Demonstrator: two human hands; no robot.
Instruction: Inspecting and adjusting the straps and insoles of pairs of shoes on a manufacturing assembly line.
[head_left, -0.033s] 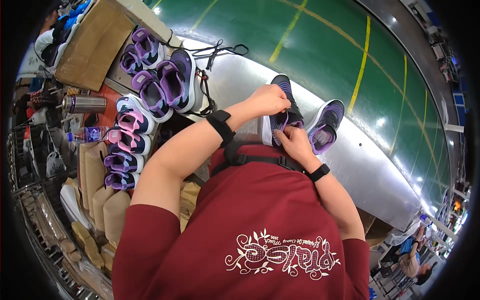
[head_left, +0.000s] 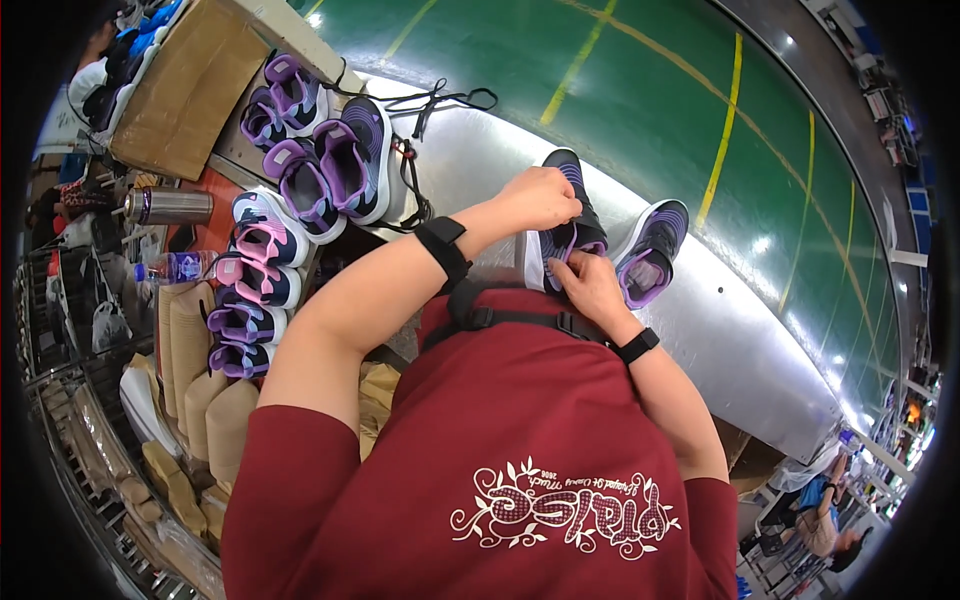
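Note:
A dark sneaker with purple lines and lining (head_left: 570, 172) sits on the metal bench top close to my body, toe pointing away. Over its laced front, my left hand (head_left: 543, 198) is closed in a pinch; whatever lies between the fingertips is too small to make out. My right hand (head_left: 594, 287) grips the sneaker by its collar, thumb and fingers pressed together at the opening. Just to the right stands a matching sneaker (head_left: 655, 245), touched by neither hand. My hands hide part of the first shoe's side and heel.
On the left, several purple and pink sneakers (head_left: 345, 165) stand grouped, with loose black laces (head_left: 440, 98) beside them. A cardboard box (head_left: 190, 85), a steel flask (head_left: 170, 207) and a plastic bottle (head_left: 180, 267) lie farther left. Beyond the metal bench (head_left: 745, 330) runs a green surface with yellow lines (head_left: 650, 110).

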